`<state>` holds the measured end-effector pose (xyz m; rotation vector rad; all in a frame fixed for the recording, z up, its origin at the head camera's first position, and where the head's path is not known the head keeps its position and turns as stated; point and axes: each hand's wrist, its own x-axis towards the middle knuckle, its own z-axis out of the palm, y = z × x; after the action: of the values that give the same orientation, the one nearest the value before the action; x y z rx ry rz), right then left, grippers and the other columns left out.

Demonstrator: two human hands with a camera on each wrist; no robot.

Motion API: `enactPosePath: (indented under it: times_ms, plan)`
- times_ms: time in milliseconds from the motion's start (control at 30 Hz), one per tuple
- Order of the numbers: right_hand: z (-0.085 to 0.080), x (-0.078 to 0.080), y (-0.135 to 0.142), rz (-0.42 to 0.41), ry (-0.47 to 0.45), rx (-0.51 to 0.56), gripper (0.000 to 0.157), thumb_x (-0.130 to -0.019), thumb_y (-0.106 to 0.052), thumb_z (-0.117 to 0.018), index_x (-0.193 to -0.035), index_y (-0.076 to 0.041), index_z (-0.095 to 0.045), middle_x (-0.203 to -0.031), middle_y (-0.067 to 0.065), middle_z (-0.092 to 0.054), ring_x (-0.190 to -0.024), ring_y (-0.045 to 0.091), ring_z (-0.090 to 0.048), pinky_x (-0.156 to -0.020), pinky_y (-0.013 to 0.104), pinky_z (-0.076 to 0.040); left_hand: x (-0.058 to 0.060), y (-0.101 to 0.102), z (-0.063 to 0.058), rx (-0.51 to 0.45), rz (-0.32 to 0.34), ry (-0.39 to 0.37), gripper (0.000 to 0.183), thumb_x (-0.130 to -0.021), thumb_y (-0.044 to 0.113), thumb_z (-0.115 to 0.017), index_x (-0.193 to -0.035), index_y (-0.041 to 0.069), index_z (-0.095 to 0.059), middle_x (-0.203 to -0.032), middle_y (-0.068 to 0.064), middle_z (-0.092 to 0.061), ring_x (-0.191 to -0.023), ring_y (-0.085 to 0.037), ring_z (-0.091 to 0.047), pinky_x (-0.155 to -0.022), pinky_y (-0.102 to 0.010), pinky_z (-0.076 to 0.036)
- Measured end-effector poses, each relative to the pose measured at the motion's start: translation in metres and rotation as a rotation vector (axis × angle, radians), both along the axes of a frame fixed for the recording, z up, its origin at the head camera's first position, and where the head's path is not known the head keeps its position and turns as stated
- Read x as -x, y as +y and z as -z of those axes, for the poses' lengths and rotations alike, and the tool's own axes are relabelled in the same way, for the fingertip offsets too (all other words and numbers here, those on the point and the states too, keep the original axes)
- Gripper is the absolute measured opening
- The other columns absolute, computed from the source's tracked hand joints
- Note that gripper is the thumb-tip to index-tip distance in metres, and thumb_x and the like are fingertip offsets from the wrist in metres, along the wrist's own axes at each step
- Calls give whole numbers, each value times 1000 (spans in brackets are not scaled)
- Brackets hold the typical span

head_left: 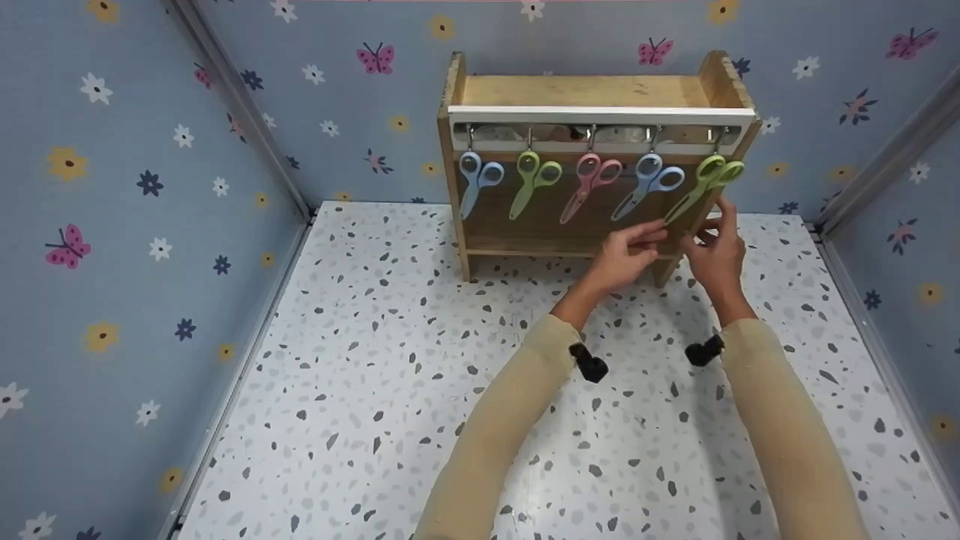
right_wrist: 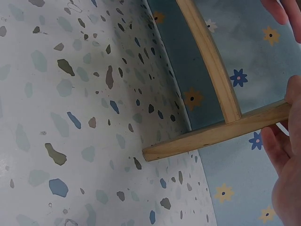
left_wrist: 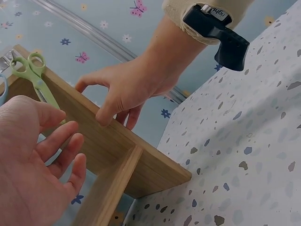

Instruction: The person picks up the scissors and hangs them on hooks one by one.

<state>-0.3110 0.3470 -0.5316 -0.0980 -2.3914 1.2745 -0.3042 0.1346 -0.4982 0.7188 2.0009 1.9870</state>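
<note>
A wooden shelf (head_left: 585,91) stands against the back wall. Along its white front rail (head_left: 600,115) hang several scissors by one loop on metal hooks: blue scissors (head_left: 470,184), green scissors (head_left: 525,184), pink scissors (head_left: 581,187), more blue scissors (head_left: 641,184) and, rightmost, green scissors (head_left: 694,187). My left hand (head_left: 626,255) is below the rightmost pair, fingers loosely bent, fingertips right at its blade tip (left_wrist: 61,120). With thumb and fingers on either side, my right hand (head_left: 720,255) grips the shelf's right side panel (right_wrist: 207,136).
A speckled white floor (head_left: 360,375) spreads in front of the shelf. Blue walls (head_left: 97,285) with flowers and butterflies enclose it at left, back and right. A lower crossboard (left_wrist: 110,193) joins the shelf's side panel. Black wrist mounts (head_left: 590,365) sit at both sleeves.
</note>
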Motion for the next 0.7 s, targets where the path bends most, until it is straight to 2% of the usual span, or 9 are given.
enactPosePath:
  times_ms: [233,533,700]
  plan:
    - [1,0,0,10,4,-6,79,-105,-5,-65,-174,-27,-35,-122,23,-69,-136,48,-73,-117,63,-56,-1,-6,1,13,3,-11,52,-110,-6,-58,-162,-4,-55,-160,-25,-66,-149,-40,-65,-109,-21,-58]
    - [0,1,-1,21,-30,1,80,-105,-8,-69,-173,-33,-34,-126,22,-69,-137,47,-73,-116,61,-58,-2,-15,9,22,-2,-32,51,-111,-5,-59,-162,-3,-56,-160,-24,-66,-151,-35,-65,-116,-27,-58]
    - [-1,0,-2,24,-27,4,80,-105,-9,-69,-173,-34,-34,-123,17,-69,-137,45,-74,-118,60,-57,-3,-20,11,45,-5,-18,51,-112,-3,-60,-163,0,-56,-160,-22,-67,-150,-33,-66,-115,-27,-58]
